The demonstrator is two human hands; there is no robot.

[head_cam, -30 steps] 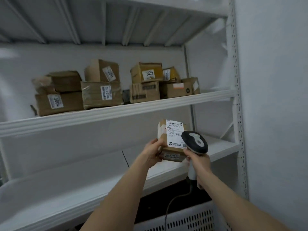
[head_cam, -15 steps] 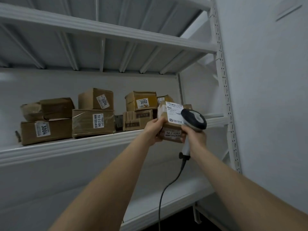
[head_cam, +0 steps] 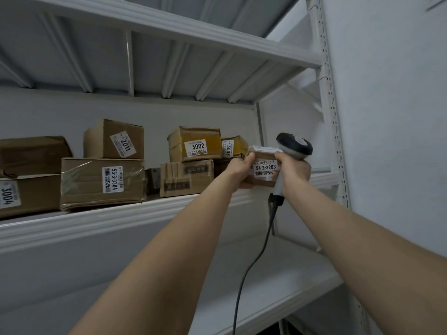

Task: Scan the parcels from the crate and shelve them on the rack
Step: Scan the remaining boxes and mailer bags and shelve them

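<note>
Head view: the left hand (head_cam: 238,171) grips the left side of the parcel (head_cam: 263,170) labelled 54-2-3203, fingers curled round it, at the right end of the rack shelf (head_cam: 121,221), above its front edge. The right hand (head_cam: 294,172), fingers wrapped round the handle of the corded scanner (head_cam: 294,146), sits against the parcel's right side. Stacked boxes (head_cam: 194,143) stand further left on the shelf.

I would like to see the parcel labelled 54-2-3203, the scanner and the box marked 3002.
parcel labelled 54-2-3203 (head_cam: 265,168): head view, white front label.
scanner (head_cam: 294,147): head view, dark rounded head.
box marked 3002 (head_cam: 197,147): head view, its white label.
</note>
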